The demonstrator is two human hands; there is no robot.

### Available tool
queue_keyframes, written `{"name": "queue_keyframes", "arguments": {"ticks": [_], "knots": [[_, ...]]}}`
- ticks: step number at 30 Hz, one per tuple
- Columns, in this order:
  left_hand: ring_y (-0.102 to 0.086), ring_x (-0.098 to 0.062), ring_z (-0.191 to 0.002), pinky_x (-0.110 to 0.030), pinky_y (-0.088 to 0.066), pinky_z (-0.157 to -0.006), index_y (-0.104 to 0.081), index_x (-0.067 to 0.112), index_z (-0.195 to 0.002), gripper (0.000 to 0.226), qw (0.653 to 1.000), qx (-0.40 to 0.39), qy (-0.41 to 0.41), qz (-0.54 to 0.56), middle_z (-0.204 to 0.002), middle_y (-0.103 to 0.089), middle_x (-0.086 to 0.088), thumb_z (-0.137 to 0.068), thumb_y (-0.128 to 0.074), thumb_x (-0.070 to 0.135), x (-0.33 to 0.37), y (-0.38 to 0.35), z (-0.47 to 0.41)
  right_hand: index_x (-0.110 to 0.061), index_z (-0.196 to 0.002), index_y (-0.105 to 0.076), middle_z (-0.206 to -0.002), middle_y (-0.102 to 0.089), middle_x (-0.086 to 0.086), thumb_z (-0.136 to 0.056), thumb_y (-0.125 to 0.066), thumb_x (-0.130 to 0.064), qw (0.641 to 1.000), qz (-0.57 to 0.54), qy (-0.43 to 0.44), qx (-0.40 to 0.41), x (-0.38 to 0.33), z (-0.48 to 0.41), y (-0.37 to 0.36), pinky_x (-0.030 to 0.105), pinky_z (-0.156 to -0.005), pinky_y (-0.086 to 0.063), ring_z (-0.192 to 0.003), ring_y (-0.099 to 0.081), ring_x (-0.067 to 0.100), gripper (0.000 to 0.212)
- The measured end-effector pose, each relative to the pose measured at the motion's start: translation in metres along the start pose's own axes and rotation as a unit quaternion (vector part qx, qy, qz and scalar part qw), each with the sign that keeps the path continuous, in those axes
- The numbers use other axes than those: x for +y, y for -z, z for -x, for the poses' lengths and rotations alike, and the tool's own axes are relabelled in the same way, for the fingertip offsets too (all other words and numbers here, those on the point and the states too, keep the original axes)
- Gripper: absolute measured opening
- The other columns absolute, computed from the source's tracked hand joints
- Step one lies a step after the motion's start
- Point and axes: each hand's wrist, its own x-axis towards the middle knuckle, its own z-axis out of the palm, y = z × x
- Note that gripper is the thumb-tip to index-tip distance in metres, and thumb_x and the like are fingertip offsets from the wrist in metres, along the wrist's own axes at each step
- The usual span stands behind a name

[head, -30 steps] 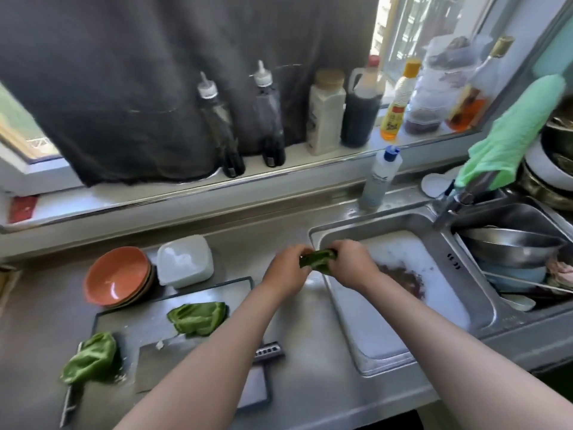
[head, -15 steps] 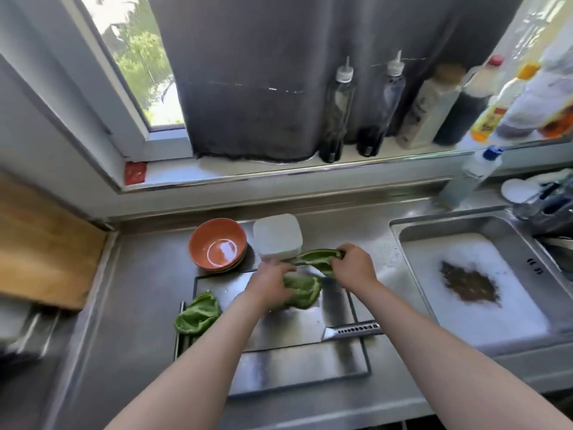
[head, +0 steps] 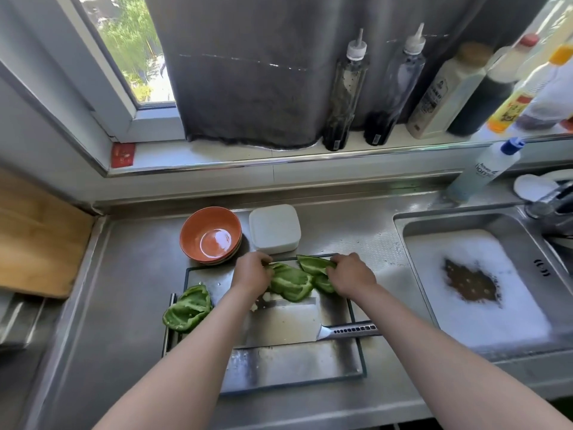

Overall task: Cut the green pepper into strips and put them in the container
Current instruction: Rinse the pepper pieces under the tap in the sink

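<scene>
Green flattened pepper pieces [head: 290, 282], gripped by left hand [head: 251, 273] and right hand [head: 352, 274], might skid across the slick steel board [head: 294, 364] onto the broad cleaver [head: 285, 321].

Count: three pepper pieces [head: 188, 308] [head: 290, 282] [head: 314, 264], two hands [head: 251, 273] [head: 352, 274], one knife [head: 285, 324], one board [head: 294, 364], one container [head: 274, 228], two squeeze bottles [head: 344, 94] [head: 393, 88], one soap bottle [head: 486, 169].

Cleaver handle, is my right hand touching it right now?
Apart. The head view shows bare cutting board between the cleaver handle and the right hand, which grips a green pepper piece.
</scene>
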Motion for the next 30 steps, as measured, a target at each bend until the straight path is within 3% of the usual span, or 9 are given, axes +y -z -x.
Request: {"name": "queue_keyframes", "arguments": {"ticks": [5, 9, 11, 16, 18, 22, 26, 28, 30], "knots": [[-0.064, -0.022, -0.109, -0.028, -0.048, -0.095, -0.067, 0.013, -0.124, 0.035, 0.999, -0.051, -0.009, 0.002, -0.121, -0.068, -0.003, -0.089, -0.069, 0.017, 0.006, 0.016, -0.003, -0.026, -0.144, -0.052, -0.141, -0.046, 0.011, -0.097, -0.045, -0.017, 0.99, 0.095, 0.09, 0.049, -0.021, 0.008, 0.012, 0.038, -0.102, -0.04, -0.131, -0.04, 0.031, 0.049], [-0.063, -0.019, -0.108, -0.024, -0.046, -0.091, -0.066, 0.013, -0.125, 0.033, 0.998, -0.049, -0.022, 0.017, -0.121, -0.068, -0.002, -0.092, -0.064, 0.011, -0.01, 0.043, 0.003, -0.027, -0.13, -0.064, -0.131, -0.057, 0.004, -0.095, -0.05, -0.017, 0.98, 0.076, 0.18, 0.037, -0.065, 0.019, 0.009, 0.036, -0.096, -0.047, -0.126, -0.05, 0.026, 0.039], [-0.062, -0.016, -0.108, -0.021, -0.043, -0.089, -0.065, 0.014, -0.126, 0.034, 0.998, -0.051, -0.024, 0.022, -0.123, -0.067, -0.001, -0.092, -0.062, 0.009, -0.023, 0.053, 0.008, -0.03, -0.13, -0.063, -0.131, -0.062, 0.002, -0.09, -0.057, -0.02, 0.97, 0.128, 0.205, 0.003, -0.081, 0.026, 0.002, 0.033, -0.092, -0.046, -0.121, -0.055, 0.025, 0.042], [-0.06, -0.015, -0.102, -0.025, -0.047, -0.09, -0.065, 0.015, -0.126, 0.035, 0.992, -0.117, -0.028, 0.035, -0.119, -0.068, -0.001, -0.092, -0.062, 0.007, -0.04, 0.049, 0.019, -0.029, -0.156, -0.027, -0.145, -0.049, 0.01, -0.079, -0.075, -0.038, 0.932, 0.302, 0.202, -0.003, -0.07, 0.033, -0.031, 0.039, -0.106, -0.037, -0.132, -0.042, 0.032, 0.091], [-0.059, -0.014, -0.1, -0.024, -0.047, -0.086, -0.062, 0.016, -0.129, 0.037, 0.99, -0.129, -0.023, 0.051, -0.118, -0.066, 0.0, -0.093, -0.061, 0.008, -0.043, 0.043, 0.021, -0.028, -0.159, -0.019, -0.145, -0.047, 0.013, -0.081, -0.073, -0.036, 0.927, 0.312, 0.205, 0.015, -0.063, 0.033, -0.041, 0.039, -0.107, -0.036, -0.132, -0.04, 0.032, 0.095], [-0.06, -0.02, -0.107, -0.027, -0.046, -0.09, -0.051, 0.021, -0.141, 0.048, 0.987, -0.14, -0.022, 0.077, -0.125, -0.06, 0.0, -0.094, -0.059, 0.012, -0.042, 0.032, 0.022, -0.021, -0.158, -0.022, -0.138, -0.045, 0.014, -0.079, -0.072, -0.032, 0.937, 0.282, 0.203, 0.03, -0.06, 0.033, -0.043, 0.038, -0.105, -0.037, -0.127, -0.041, 0.033, 0.095], [-0.066, -0.029, -0.103, -0.046, -0.054, -0.094, -0.055, 0.018, -0.135, 0.051, 0.976, -0.138, -0.021, 0.168, -0.121, -0.065, -0.003, -0.089, -0.051, -0.004, -0.032, 0.018, 0.012, -0.021, -0.149, -0.037, -0.129, -0.041, 0.009, -0.072, -0.072, -0.024, 0.971, 0.141, 0.191, 0.026, -0.053, 0.035, -0.031, 0.034, -0.091, -0.048, -0.11, -0.056, 0.032, 0.084], [-0.064, -0.022, -0.091, -0.041, -0.057, -0.087, -0.058, 0.014, -0.131, 0.053, 0.974, -0.115, -0.02, 0.197, -0.112, -0.067, -0.001, -0.086, -0.043, -0.009, -0.019, 0.017, 0.009, -0.025, -0.144, -0.043, -0.123, -0.042, 0.007, -0.071, -0.072, -0.03, 0.983, 0.048, 0.17, 0.054, -0.043, 0.033, -0.015, 0.035, -0.089, -0.052, -0.102, -0.061, 0.033, 0.078], [-0.062, -0.017, -0.093, -0.023, -0.053, -0.077, -0.058, 0.014, -0.132, 0.052, 0.98, -0.099, -0.031, 0.168, -0.115, -0.067, 0.001, -0.088, -0.041, -0.007, -0.005, 0.016, 0.008, -0.026, -0.142, -0.047, -0.121, -0.045, 0.006, -0.069, -0.075, -0.039, 0.987, -0.013, 0.127, 0.1, -0.029, 0.026, 0.005, 0.036, -0.092, -0.052, -0.1, -0.061, 0.032, 0.079]]}}
